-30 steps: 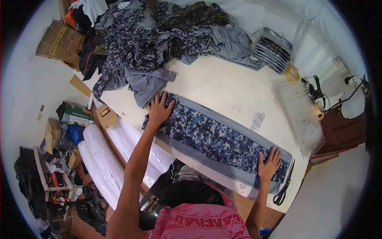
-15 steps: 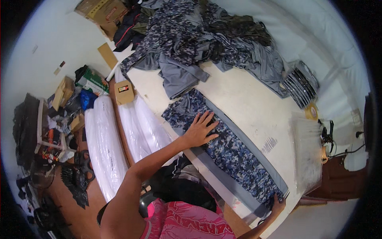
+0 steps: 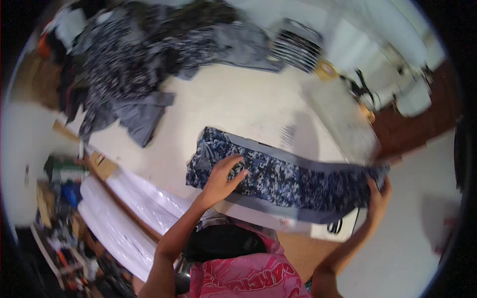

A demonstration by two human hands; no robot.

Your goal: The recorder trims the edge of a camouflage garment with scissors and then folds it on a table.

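A long folded garment [image 3: 293, 181] in a blue, black and white speckled print with grey bands lies along the near edge of the cream table [image 3: 238, 104]. My left hand [image 3: 222, 176] rests flat on its left part, fingers spread. My right hand [image 3: 378, 194] grips the garment's right end at the table's edge, fingers curled around the cloth. The picture is blurred by motion.
A big heap of speckled and grey clothes [image 3: 144, 64] covers the far left of the table. A stack of folded striped cloth [image 3: 295, 44] and a clear plastic bag [image 3: 338, 116] lie at the back right. White wrapped rolls [image 3: 119, 218] lie on the floor at the left.
The view has swung. My left hand stays pressed on the garment's left part, and my right hand has closed on its right end, which now lifts slightly off the table edge.
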